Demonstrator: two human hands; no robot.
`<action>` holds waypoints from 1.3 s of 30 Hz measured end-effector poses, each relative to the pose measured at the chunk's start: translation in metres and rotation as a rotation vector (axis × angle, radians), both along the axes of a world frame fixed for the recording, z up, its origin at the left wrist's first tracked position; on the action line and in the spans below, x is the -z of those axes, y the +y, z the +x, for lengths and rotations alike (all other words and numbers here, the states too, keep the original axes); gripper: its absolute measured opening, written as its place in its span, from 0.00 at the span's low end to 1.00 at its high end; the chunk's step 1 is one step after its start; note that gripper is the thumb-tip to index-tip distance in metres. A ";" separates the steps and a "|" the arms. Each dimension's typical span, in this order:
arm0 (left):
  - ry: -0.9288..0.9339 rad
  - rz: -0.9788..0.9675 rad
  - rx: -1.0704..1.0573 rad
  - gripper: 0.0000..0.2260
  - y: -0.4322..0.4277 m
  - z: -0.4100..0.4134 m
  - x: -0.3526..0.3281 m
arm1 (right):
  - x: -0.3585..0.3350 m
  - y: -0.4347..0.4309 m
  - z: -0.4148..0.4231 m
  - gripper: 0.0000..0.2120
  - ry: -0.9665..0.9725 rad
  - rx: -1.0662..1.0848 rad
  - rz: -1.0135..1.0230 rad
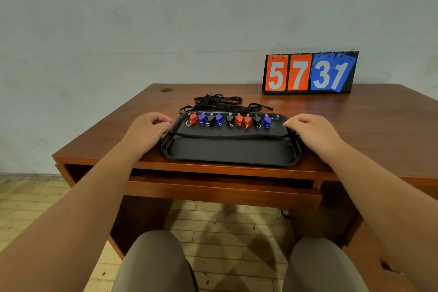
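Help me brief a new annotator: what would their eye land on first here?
The flip scoreboard at the back right of the desk, reading 57 in orange and 37 in blue, stands out most. Next comes the row of red, blue and black whistles along the far edge of the black tray, with the left hand and right hand at the tray's ends and a black cord stretched between them.

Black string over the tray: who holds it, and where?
Seemingly both: left hand and right hand each grip one end of the black string, pulled straight over the tray. Curled fingers hide the exact grip.
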State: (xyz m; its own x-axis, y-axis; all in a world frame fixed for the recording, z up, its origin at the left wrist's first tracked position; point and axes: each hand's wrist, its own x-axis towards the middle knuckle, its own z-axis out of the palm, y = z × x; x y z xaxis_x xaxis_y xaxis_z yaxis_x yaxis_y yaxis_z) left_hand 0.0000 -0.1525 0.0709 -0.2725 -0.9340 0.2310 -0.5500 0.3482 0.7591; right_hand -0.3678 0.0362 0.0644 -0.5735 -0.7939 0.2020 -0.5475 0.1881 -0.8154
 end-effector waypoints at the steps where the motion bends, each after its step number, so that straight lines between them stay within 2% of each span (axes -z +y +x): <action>1: -0.027 -0.030 -0.007 0.06 -0.002 -0.001 -0.003 | -0.004 -0.002 -0.002 0.09 -0.036 0.013 0.002; 6: -0.176 -0.151 0.055 0.07 -0.013 -0.027 -0.037 | -0.023 -0.019 -0.014 0.09 -0.050 0.037 0.027; 11: -0.285 -0.142 0.231 0.06 -0.017 -0.078 -0.061 | -0.031 -0.043 -0.027 0.09 -0.007 0.021 0.046; 18: -0.334 -0.142 0.391 0.05 -0.027 -0.166 -0.070 | -0.029 -0.072 -0.053 0.08 0.007 -0.005 0.079; 25: -0.400 -0.122 0.384 0.08 -0.059 -0.244 -0.059 | -0.004 -0.083 -0.084 0.08 -0.033 0.033 0.074; 30: -0.571 -0.152 0.343 0.09 -0.076 -0.283 -0.048 | 0.004 -0.090 -0.088 0.09 -0.062 0.029 0.063; 34: -0.730 -0.196 0.344 0.13 -0.080 -0.306 -0.040 | 0.008 -0.090 -0.094 0.10 -0.076 0.022 0.014; 36: -0.721 -0.228 0.351 0.13 -0.080 -0.313 -0.039 | 0.008 -0.089 -0.095 0.10 -0.064 0.012 0.004; 39: -0.548 -0.201 0.416 0.09 -0.077 -0.318 -0.043 | 0.008 -0.090 -0.096 0.05 -0.057 0.020 -0.012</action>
